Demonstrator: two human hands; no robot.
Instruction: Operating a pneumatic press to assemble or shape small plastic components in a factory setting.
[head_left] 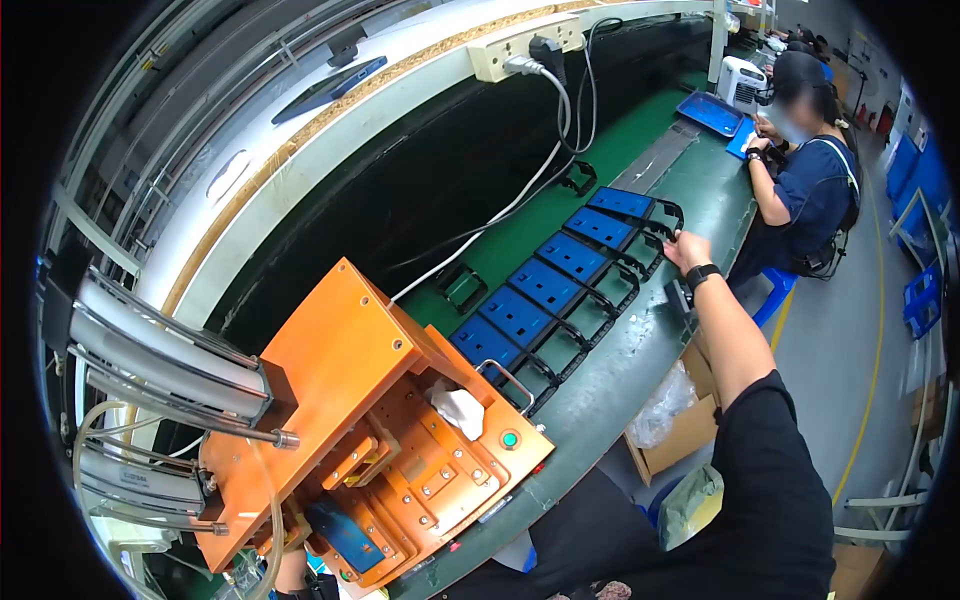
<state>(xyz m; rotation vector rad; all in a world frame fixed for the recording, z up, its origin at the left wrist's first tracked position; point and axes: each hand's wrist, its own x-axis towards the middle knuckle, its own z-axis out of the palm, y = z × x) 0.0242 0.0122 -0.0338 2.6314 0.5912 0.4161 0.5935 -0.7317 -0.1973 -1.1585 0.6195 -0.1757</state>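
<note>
Right hand (688, 248) stretched far out along the green conveyor belt (540, 215), fingertips on the black frame (668, 215) beside the farthest of 5 blue plates (621, 202) laid in a row. Looks like a light pinch on the frame's edge rather than a full clench. Probably light, rigid moulded plastic, thin-walled, best taken by an outer rail. Left hand low beneath the orange press fixture (380, 420), mostly hidden, grip impossible to tell.
</note>
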